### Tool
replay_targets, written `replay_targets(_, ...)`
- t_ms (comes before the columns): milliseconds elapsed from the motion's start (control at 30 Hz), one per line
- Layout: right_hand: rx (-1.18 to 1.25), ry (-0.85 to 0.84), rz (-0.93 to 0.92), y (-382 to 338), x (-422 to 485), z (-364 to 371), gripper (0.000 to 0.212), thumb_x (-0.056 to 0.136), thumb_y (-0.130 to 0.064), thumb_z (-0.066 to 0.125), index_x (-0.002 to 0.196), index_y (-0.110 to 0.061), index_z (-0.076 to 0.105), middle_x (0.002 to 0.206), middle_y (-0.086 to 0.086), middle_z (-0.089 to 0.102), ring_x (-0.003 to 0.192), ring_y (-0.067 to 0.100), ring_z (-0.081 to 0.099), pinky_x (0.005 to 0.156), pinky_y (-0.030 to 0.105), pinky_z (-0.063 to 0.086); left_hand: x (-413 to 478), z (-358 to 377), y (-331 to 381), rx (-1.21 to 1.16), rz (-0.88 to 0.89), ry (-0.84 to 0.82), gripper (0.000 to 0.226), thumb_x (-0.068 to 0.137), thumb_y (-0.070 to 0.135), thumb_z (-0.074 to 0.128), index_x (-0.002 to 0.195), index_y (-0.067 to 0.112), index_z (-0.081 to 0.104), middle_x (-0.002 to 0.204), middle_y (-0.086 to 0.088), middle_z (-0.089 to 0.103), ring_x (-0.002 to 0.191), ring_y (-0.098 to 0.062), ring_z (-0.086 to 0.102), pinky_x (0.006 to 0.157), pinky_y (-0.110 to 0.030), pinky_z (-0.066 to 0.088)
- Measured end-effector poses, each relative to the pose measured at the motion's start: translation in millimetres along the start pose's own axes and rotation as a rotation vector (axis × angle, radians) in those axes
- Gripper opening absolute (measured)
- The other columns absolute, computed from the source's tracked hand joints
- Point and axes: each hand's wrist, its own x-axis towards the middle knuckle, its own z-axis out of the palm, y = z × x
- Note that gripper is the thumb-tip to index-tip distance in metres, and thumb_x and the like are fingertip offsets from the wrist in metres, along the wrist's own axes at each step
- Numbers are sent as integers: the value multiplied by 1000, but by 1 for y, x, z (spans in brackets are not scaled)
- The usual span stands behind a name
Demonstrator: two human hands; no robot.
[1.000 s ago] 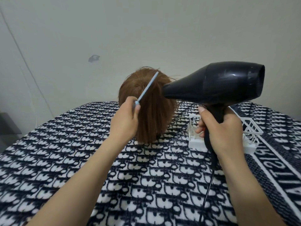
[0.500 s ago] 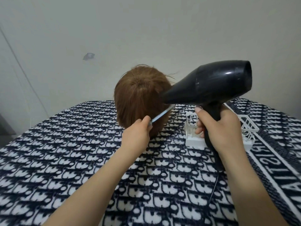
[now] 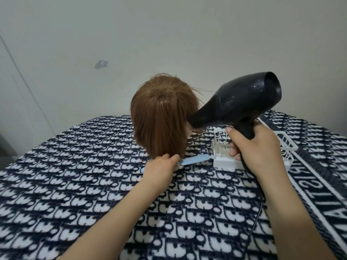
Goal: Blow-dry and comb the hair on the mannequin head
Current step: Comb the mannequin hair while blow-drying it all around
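Observation:
A mannequin head [image 3: 163,117] with straight reddish-brown hair stands on the table, its back toward me. My left hand [image 3: 159,170] grips a light blue comb [image 3: 193,160] just below the hair ends, the comb lying nearly flat and pointing right. My right hand [image 3: 257,151] grips the handle of a black hair dryer [image 3: 238,102]. Its nozzle points left and sits close to the right side of the hair. The dryer's cord [image 3: 257,218] hangs down from the handle over the table.
A dark blue and white patterned cloth [image 3: 84,184] covers the table. A white plastic basket [image 3: 285,143] stands right of the mannequin head, partly behind my right hand. A plain pale wall [image 3: 169,34] rises behind the table.
My left hand has drawn the comb from the crown down through the hair to below the ends. The dryer's nozzle has tilted lower and moved closer to the hair's right side.

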Motion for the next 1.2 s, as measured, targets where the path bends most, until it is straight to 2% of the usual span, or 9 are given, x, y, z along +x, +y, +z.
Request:
replay_targets(100,-31,3,-4,0,1,-1,20,91,-36,68,78,-22,62,61,-7,71,50,9,67,64,43,60,-2,2,3,-23,25,-11,24,99,28,43,123,30,44,96,2,54,87,-25,60,65,-38,47)
replay_targets(233,33,-38,-3,-1,1,-1,20,92,-32,69,77,-21,62,58,-9,70,47,8,66,52,32,53,-6,-2,6,-42,57,17,25,100,34,40,124,31,46,95,3,55,86,-23,59,67,-38,49)
replay_targets(367,95,-30,-37,-5,-1,1,18,93,-30,69,79,-22,62,59,-6,69,46,8,66,47,23,51,-11,-7,6,-91,68,130,24,100,35,39,123,32,48,94,6,55,85,-21,58,67,-35,45)
replay_targets(533,79,-48,-90,-11,-6,1,16,92,-28,69,80,-20,62,61,-5,70,44,6,65,44,16,48,-16,-12,-8,24,40,351,35,86,18,66,115,33,54,86,7,54,78,-21,53,71,-38,38)
replay_targets(767,53,-55,-116,-16,-13,6,16,91,-33,69,81,-23,61,64,-3,71,44,5,65,55,32,52,-23,-27,-39,-16,-6,456,24,96,22,52,115,37,51,90,9,53,86,-19,50,83,-43,33)
replay_targets(867,45,-74,-128,-17,-14,7,16,90,-33,69,81,-23,61,62,-2,70,45,6,65,54,33,53,-22,-36,-54,3,-90,518,28,93,17,59,114,34,55,92,8,56,87,-21,51,84,-45,31)
replay_targets(967,116,-89,-109,-16,-14,8,16,91,-30,70,79,-23,61,62,-3,70,45,10,66,48,24,52,-16,-44,-70,33,-173,603,32,90,11,61,113,33,54,91,6,56,87,-23,50,85,-43,27)
replay_targets(1067,134,-73,-103,-16,-15,9,16,91,-32,70,80,-24,62,63,-4,70,46,10,67,48,23,50,-8,-46,-79,35,-235,589,32,91,9,58,111,33,55,89,5,55,87,-25,48,86,-42,24)
replay_targets(1200,-9,-59,-132,-14,-14,11,16,91,-36,69,81,-27,61,61,-6,70,47,6,65,50,27,49,-1,-36,-77,114,-277,369,32,89,8,56,110,32,56,91,3,54,90,-26,48,88,-48,27)
